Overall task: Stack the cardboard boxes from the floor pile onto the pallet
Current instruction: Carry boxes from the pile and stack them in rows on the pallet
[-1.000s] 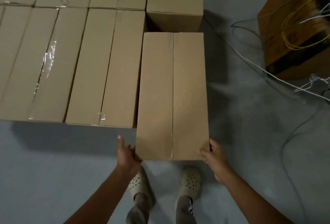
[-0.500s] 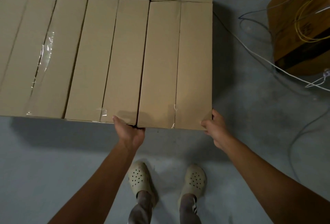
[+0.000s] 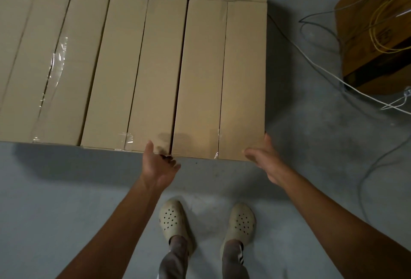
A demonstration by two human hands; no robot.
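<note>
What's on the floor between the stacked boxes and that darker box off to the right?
Head view: bare grey floor between the rightmost stacked box and the darker box, crossed only by loose white and grey cables.

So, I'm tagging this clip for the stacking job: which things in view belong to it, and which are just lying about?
Job: rightmost front box; the stacked boxes beside it; left hand and right hand, both open by its near corners.
Lying about: orange-brown carton at the right; loose wires across the floor.
</note>
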